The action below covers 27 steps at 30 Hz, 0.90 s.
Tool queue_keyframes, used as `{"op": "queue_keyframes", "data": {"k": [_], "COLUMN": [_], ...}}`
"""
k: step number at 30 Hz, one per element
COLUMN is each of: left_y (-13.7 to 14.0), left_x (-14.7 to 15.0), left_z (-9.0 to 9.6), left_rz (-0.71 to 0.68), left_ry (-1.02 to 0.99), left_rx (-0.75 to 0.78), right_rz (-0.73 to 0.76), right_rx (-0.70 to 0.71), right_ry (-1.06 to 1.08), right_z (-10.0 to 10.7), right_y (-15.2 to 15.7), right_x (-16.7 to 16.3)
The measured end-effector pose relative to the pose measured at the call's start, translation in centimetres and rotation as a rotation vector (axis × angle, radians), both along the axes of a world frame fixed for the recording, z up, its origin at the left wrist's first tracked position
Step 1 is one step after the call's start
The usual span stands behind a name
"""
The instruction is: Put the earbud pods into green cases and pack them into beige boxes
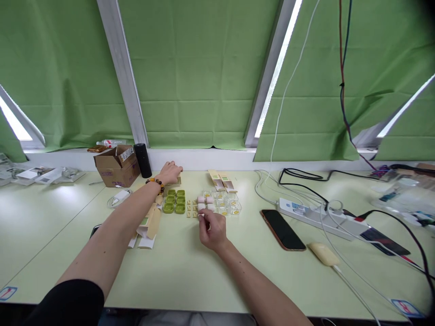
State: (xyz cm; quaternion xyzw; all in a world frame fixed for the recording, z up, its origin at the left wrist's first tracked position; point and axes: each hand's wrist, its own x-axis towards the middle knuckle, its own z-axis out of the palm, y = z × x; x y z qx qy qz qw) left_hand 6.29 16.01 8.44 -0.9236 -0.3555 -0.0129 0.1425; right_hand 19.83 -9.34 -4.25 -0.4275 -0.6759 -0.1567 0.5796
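My left hand [170, 174] reaches to the back of the table, its fingers bent down above a small beige card piece [178, 180]; their tips are hidden, so I cannot tell whether they hold it. My right hand [213, 229] is closed in a pinch, with a tiny whitish bit at the fingertips that I cannot make out. Just beyond it sit pale pink cubes [201, 207]. Clear plastic cups [233, 206] are grouped to their right. Small yellow pieces [189, 208] lie in rows on the left, beside green square cups [168, 208].
Beige folded cartons lie under my left forearm [154, 222] and at the back [222, 181]. A cardboard box [117, 166] and black cylinder [142, 160] stand back left. On the right are a phone [282, 229], a power strip [312, 217], a cream mouse-shaped object [323, 254] and loose cables.
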Motion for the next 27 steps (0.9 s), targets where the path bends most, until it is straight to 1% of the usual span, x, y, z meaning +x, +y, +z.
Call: {"op": "queue_keyframes", "data": {"k": [4, 8, 11, 14, 17, 19, 23, 27], "left_y": [0.8, 0.5, -0.9, -2.7, -4.3, -4.7, -4.4, -3.7], "left_x": [0.5, 0.8, 0.9, 1.3, 1.7, 1.9, 2.0, 1.9], "left_z": [-1.9, -2.7, -3.3, -4.3, -5.4, -5.9, -6.4, -6.6], "left_rz": [0.013, 0.025, 0.019, 0.036, 0.108, 0.155, 0.214, 0.240], "left_ry": [0.014, 0.024, 0.001, -0.007, -0.010, -0.016, -0.024, -0.021], "left_rx": [-0.004, 0.010, 0.037, 0.024, -0.017, -0.036, -0.051, -0.062], "right_rz": [0.012, 0.017, 0.014, 0.016, 0.017, 0.017, 0.022, 0.022], "right_rx": [-0.016, -0.016, -0.011, 0.002, 0.017, 0.016, 0.015, 0.021], "right_ry": [-0.012, -0.025, -0.031, -0.034, -0.036, -0.039, -0.059, -0.069], "right_z": [0.1, 0.3, 0.4, 0.4, 0.5, 0.5, 0.5, 0.5], "right_y": [-0.1, -0.2, -0.2, -0.2, -0.2, -0.2, -0.1, -0.1], "right_x": [0.0, -0.1, -0.1, -0.2, -0.2, -0.3, -0.2, -0.3]}}
